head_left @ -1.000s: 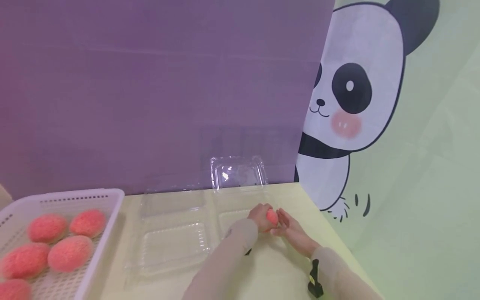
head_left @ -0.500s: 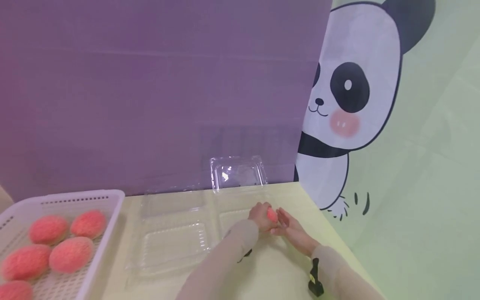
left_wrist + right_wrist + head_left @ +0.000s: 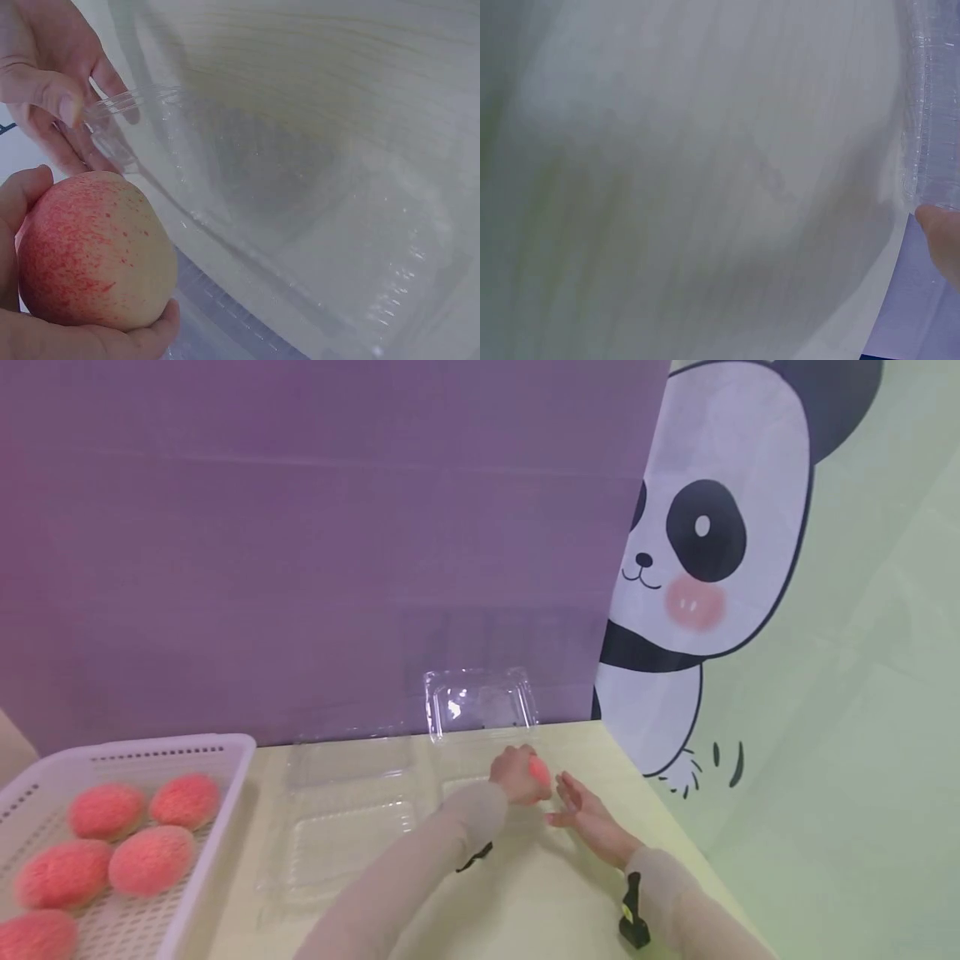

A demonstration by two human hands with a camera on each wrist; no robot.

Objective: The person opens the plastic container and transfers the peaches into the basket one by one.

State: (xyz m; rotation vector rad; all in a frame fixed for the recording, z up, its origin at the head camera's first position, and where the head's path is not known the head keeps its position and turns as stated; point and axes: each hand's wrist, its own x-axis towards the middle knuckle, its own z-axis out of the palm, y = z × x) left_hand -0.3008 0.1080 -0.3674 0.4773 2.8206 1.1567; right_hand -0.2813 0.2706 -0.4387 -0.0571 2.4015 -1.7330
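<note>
My left hand (image 3: 516, 774) grips a peach (image 3: 101, 255), red-speckled on one side and pale on the other. In the left wrist view, the thumb and fingers curl round its sides. The peach is over the near right part of a clear plastic clamshell box (image 3: 300, 195), whose lid (image 3: 482, 706) stands raised at the back. My right hand (image 3: 592, 827) is at the box's right side, its fingers fairly straight and thumb apart. By the left wrist view the fingers are at the box's corner rim; whether they press it I cannot tell. Only a fingertip (image 3: 939, 240) shows in the right wrist view.
A second open clear box (image 3: 348, 843) lies left of the first. Farther left, a white perforated basket (image 3: 243, 756) holds several pink-red peaches (image 3: 152, 862). A purple panel (image 3: 300, 568) rises behind the pale wooden table (image 3: 525, 902); a panda-printed wall covering is at right.
My left hand has shifted slightly left and away with the peach, widening the gap to my right hand. The right hand has stayed nearly in place. The head view has shifted slightly.
</note>
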